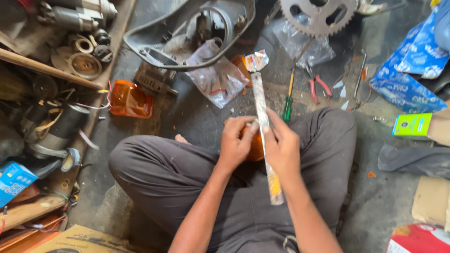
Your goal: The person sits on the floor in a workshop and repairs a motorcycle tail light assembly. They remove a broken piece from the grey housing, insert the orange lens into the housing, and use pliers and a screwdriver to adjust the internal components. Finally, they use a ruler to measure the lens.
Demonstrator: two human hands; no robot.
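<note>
I sit cross-legged on a grimy floor. My left hand [236,143] cups an orange lamp lens [256,149] over my lap. My right hand [282,147] grips a long thin packet [262,112] in clear wrapping, silver along its length and yellow at the lower end. The packet runs from near my right forearm up past both hands. Both hands meet at the middle of the packet, fingers curled around it and the lens.
Another orange lens [130,99] lies at left. A clear plastic bag [218,77], a green-handled screwdriver [288,105], red-handled pliers [318,86], a toothed sprocket [318,16] and a grey plastic housing [187,33] lie ahead. Blue packaging [412,70] and cartons sit right; metal parts crowd the left.
</note>
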